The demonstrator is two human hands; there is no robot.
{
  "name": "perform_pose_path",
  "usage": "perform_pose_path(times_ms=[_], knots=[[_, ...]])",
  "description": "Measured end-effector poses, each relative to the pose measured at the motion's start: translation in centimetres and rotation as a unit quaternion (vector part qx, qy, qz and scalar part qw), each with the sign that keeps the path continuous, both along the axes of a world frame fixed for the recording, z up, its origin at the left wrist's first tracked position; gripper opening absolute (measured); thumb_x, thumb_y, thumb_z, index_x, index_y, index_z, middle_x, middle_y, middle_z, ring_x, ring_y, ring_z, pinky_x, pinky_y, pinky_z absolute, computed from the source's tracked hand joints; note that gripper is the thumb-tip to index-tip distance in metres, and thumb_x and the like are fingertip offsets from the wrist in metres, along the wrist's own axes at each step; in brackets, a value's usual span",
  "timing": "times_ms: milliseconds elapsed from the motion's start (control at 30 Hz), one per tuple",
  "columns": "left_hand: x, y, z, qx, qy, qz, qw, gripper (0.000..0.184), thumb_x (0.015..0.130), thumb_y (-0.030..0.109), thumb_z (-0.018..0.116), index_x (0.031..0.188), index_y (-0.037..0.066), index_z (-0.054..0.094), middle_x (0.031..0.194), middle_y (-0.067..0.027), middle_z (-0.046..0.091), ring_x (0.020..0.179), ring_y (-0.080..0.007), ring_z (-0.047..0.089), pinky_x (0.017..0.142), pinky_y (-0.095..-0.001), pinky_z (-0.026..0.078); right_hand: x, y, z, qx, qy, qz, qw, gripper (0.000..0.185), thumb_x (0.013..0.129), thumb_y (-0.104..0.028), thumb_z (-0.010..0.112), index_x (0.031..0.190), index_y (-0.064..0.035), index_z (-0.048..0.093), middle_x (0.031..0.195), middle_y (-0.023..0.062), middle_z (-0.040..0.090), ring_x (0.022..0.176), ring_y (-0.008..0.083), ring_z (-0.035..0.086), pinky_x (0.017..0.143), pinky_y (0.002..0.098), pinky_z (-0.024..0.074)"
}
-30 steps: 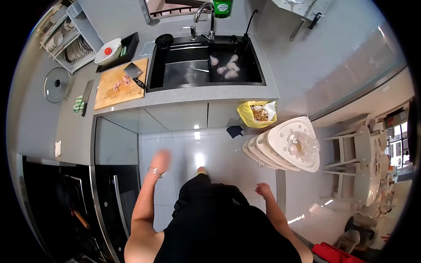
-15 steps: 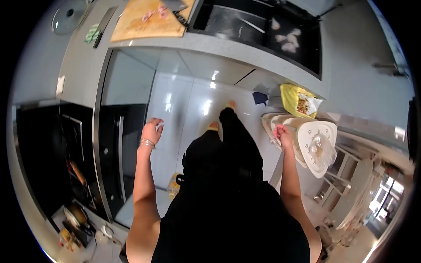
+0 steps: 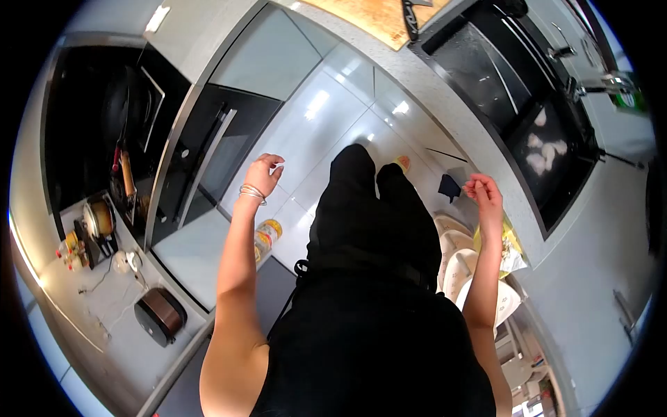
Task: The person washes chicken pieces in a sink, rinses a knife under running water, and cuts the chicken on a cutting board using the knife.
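Note:
My left hand (image 3: 264,174) hangs over the tiled floor with nothing in it, fingers loosely bent and thumb apart. Bracelets circle that wrist. My right hand (image 3: 484,192) is raised beside the counter front, above the white bins (image 3: 453,267) and the yellow bag (image 3: 511,250). Its fingers are bent and a little apart, and I see nothing held in them. Pale pieces of raw meat (image 3: 545,147) lie in the black sink (image 3: 486,76). A knife (image 3: 410,21) rests at the edge of the wooden cutting board (image 3: 368,17).
A black cooktop (image 3: 90,104) with a pan is at the left. Below it stand a dark toaster (image 3: 161,314) and a cabled appliance. A yellow-labelled bottle (image 3: 267,235) is on the floor by my leg. A dark cloth-like piece (image 3: 449,187) is near the counter base.
My view and body have turned right, towards the sink. The small pink thing seen at my right hand over the bins no longer shows; that hand has lifted away from them.

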State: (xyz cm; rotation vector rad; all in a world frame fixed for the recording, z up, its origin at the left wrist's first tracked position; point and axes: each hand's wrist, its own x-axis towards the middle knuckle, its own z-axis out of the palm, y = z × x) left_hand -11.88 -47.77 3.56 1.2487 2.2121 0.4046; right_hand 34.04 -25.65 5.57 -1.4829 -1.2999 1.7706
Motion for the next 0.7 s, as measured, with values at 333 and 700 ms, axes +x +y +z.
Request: perform_pose_path(times_ms=[333, 700], knots=[[-5.0, -1.7, -3.8, -0.013, -0.011, 0.044, 0.999, 0.015, 0.076, 0.005, 0.066, 0.091, 0.004, 0.067, 0.087, -0.0126, 0.066, 0.074, -0.0226, 0.065, 0.068, -0.0323, 0.053, -5.8, 3.1, 2.2, 0.030, -0.028, -0.004, 0.999, 0.019, 0.097, -0.012, 0.048, 0.107, -0.0019, 0.060, 0.086, 0.0025, 0.062, 0.081, 0.0097, 0.059, 0.075, 0.0221, 0.0455], [-16.8, 3.5, -4.5, 0.049, -0.012, 0.044, 0.998, 0.015, 0.076, 0.004, 0.065, 0.091, 0.004, 0.066, 0.086, -0.0128, 0.064, 0.077, -0.0243, 0.065, 0.070, -0.0324, 0.052, -20.4, 4.9, 2.0, 0.026, -0.032, 0.065, 0.997, 0.017, 0.097, -0.012, 0.049, 0.106, -0.0017, 0.059, 0.085, 0.0026, 0.061, 0.080, 0.0097, 0.057, 0.076, 0.0233, 0.0459]])
